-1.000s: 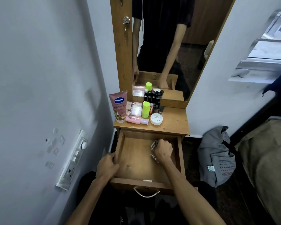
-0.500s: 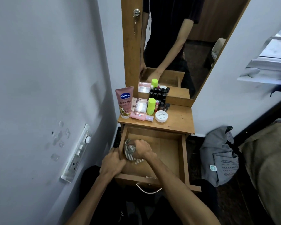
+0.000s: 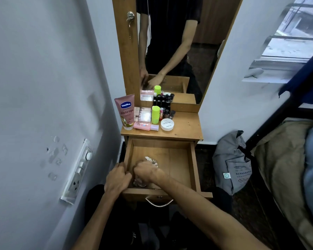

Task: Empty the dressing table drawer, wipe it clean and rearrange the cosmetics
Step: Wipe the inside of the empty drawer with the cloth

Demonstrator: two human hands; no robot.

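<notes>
The wooden drawer [image 3: 193, 165] of the dressing table is pulled out and holds no cosmetics. My right hand [image 3: 146, 173] is inside it near the front left corner, closed on a striped cloth [image 3: 152, 160] pressed against the drawer floor. My left hand [image 3: 117, 179] grips the drawer's left wall. The cosmetics stand on the table top [image 3: 184, 127]: a pink Vaseline tube [image 3: 126, 111], a green bottle [image 3: 155, 114], a white round jar [image 3: 167, 124], a pink bottle lying down [image 3: 145, 126], palettes [image 3: 143, 114] and several dark lipsticks [image 3: 167, 113].
A mirror [image 3: 172, 47] rises behind the table top. A white wall with a switch panel [image 3: 78, 170] is close on the left. A grey bag [image 3: 231, 163] lies on the floor at the right, beside a bed [image 3: 285, 168]. The drawer handle [image 3: 158, 202] points towards me.
My right hand has carried the cloth from the drawer's right middle across to the left, then back towards the front left corner. My left hand has kept its hold on the left wall.
</notes>
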